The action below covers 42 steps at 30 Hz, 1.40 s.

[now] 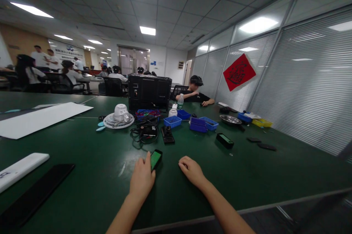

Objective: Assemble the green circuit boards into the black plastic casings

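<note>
My left hand [142, 176] rests on the dark green table [247, 175] with its fingers curled around a small black device with a green face [155, 159]. My right hand [191, 169] lies on the table about a hand's width to the right of the device. Its fingers are curled under in a loose fist, and nothing shows in them. Both forearms reach in from the near edge.
Further back lie a black cable bundle [145, 133], a white fan [119, 117], blue trays [172, 121], a black box with a green top [224, 140], a metal bowl [230, 119] and a black computer case [150, 92]. A white bar [22, 169] and a black slab [35, 193] lie at the left. A seated person [195, 94] is opposite.
</note>
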Each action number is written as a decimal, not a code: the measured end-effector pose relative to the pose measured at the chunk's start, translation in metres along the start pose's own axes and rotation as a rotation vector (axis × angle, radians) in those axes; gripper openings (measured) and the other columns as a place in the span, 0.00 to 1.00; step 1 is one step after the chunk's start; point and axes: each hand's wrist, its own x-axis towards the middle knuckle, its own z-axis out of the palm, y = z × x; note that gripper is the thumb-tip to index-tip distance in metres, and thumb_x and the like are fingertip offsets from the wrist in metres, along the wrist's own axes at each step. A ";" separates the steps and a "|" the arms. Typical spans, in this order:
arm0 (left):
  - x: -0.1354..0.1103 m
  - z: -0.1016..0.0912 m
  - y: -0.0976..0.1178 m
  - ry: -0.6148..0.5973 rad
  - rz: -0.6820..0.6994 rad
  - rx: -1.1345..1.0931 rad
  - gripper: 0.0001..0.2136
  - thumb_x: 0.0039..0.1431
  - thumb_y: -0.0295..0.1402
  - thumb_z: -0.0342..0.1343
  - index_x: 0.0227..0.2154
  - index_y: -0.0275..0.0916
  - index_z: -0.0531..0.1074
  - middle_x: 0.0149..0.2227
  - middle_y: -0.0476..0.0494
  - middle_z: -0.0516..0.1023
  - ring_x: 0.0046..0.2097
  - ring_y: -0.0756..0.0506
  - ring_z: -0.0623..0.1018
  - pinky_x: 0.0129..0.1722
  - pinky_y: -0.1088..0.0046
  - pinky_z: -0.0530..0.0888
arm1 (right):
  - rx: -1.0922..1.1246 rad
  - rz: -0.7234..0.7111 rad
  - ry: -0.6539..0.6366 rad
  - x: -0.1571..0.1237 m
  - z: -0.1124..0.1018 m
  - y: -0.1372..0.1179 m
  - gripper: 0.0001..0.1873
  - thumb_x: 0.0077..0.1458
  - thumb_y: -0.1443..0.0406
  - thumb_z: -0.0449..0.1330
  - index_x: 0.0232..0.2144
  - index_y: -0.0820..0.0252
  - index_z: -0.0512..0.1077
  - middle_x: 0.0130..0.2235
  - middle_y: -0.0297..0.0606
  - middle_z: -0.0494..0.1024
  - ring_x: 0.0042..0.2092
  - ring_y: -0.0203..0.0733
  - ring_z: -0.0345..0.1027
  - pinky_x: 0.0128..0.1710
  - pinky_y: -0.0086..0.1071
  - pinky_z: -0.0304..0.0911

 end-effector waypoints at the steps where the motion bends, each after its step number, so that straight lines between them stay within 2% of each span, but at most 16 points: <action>1: -0.002 -0.004 -0.009 0.018 -0.013 0.022 0.29 0.52 0.33 0.48 0.58 0.34 0.52 0.43 0.37 0.66 0.44 0.42 0.67 0.45 0.70 0.60 | -0.007 0.004 -0.006 0.000 0.000 -0.001 0.12 0.55 0.62 0.48 0.28 0.57 0.71 0.37 0.35 0.72 0.35 0.35 0.65 0.35 0.26 0.58; 5: -0.001 -0.015 -0.044 0.087 -0.117 0.099 0.30 0.53 0.35 0.47 0.58 0.31 0.49 0.43 0.35 0.65 0.44 0.41 0.68 0.43 0.69 0.63 | -0.042 0.025 -0.034 -0.001 -0.001 -0.002 0.12 0.55 0.62 0.48 0.29 0.57 0.71 0.39 0.35 0.71 0.34 0.34 0.65 0.33 0.26 0.57; 10: 0.014 -0.028 -0.081 0.107 -0.226 0.143 0.32 0.53 0.39 0.45 0.59 0.28 0.47 0.45 0.32 0.65 0.44 0.39 0.69 0.40 0.67 0.65 | -0.077 0.010 -0.026 0.000 0.000 -0.004 0.12 0.55 0.63 0.48 0.28 0.57 0.71 0.38 0.34 0.71 0.35 0.34 0.65 0.34 0.26 0.57; 14: 0.026 -0.037 -0.102 0.105 -0.275 0.136 0.34 0.52 0.40 0.45 0.59 0.27 0.45 0.45 0.29 0.65 0.44 0.37 0.70 0.39 0.66 0.66 | -0.083 0.018 -0.038 0.000 -0.001 -0.007 0.12 0.55 0.63 0.48 0.29 0.57 0.71 0.39 0.34 0.71 0.36 0.34 0.65 0.34 0.26 0.57; 18: 0.032 -0.037 -0.113 0.134 -0.334 0.109 0.33 0.54 0.42 0.42 0.58 0.26 0.45 0.45 0.28 0.65 0.44 0.37 0.71 0.37 0.66 0.67 | -0.102 0.035 -0.058 -0.001 -0.003 -0.010 0.13 0.55 0.62 0.47 0.30 0.56 0.71 0.40 0.34 0.71 0.35 0.34 0.65 0.32 0.26 0.57; 22: 0.032 -0.033 -0.116 0.161 -0.337 0.118 0.35 0.53 0.47 0.42 0.58 0.26 0.47 0.44 0.28 0.66 0.44 0.36 0.71 0.38 0.66 0.67 | -0.119 0.044 -0.070 -0.001 -0.005 -0.015 0.13 0.55 0.62 0.47 0.31 0.56 0.71 0.40 0.34 0.71 0.35 0.34 0.65 0.32 0.26 0.58; 27: 0.030 -0.034 -0.112 0.176 -0.338 0.138 0.34 0.54 0.46 0.41 0.58 0.28 0.46 0.43 0.29 0.67 0.42 0.37 0.72 0.37 0.66 0.66 | -0.115 0.038 -0.069 -0.002 -0.005 -0.016 0.13 0.55 0.62 0.47 0.30 0.56 0.71 0.40 0.35 0.71 0.35 0.35 0.65 0.33 0.28 0.59; 29: 0.029 -0.035 -0.110 0.160 -0.344 0.141 0.32 0.54 0.45 0.41 0.56 0.26 0.50 0.42 0.29 0.68 0.42 0.38 0.72 0.37 0.66 0.66 | -0.112 0.025 -0.056 -0.003 -0.004 -0.014 0.13 0.55 0.62 0.47 0.30 0.56 0.71 0.40 0.34 0.71 0.34 0.35 0.65 0.32 0.28 0.59; 32: 0.028 -0.035 -0.105 0.093 -0.337 0.128 0.27 0.53 0.47 0.41 0.47 0.27 0.62 0.41 0.31 0.69 0.40 0.38 0.73 0.36 0.66 0.66 | -0.114 0.014 -0.044 -0.003 -0.003 -0.013 0.12 0.55 0.63 0.47 0.30 0.56 0.70 0.39 0.34 0.71 0.34 0.35 0.65 0.32 0.27 0.58; 35: 0.026 -0.030 -0.098 0.050 -0.307 0.106 0.24 0.53 0.48 0.41 0.41 0.31 0.65 0.41 0.33 0.69 0.39 0.39 0.73 0.34 0.67 0.66 | -0.120 0.009 -0.042 -0.003 -0.004 -0.014 0.12 0.55 0.63 0.47 0.31 0.56 0.70 0.39 0.34 0.70 0.35 0.35 0.65 0.32 0.27 0.58; 39: 0.023 -0.022 -0.082 0.023 -0.224 0.062 0.23 0.53 0.47 0.43 0.42 0.33 0.64 0.41 0.34 0.70 0.40 0.41 0.73 0.35 0.69 0.66 | -0.143 0.005 -0.041 -0.003 -0.005 -0.017 0.12 0.54 0.63 0.47 0.31 0.56 0.70 0.39 0.34 0.70 0.35 0.35 0.65 0.32 0.27 0.58; 42: 0.019 -0.018 -0.065 0.008 -0.143 0.024 0.25 0.52 0.46 0.45 0.49 0.34 0.59 0.44 0.34 0.70 0.42 0.41 0.73 0.36 0.70 0.66 | -0.156 0.020 -0.042 -0.003 -0.004 -0.017 0.12 0.54 0.63 0.47 0.31 0.55 0.70 0.38 0.34 0.70 0.35 0.35 0.65 0.32 0.26 0.57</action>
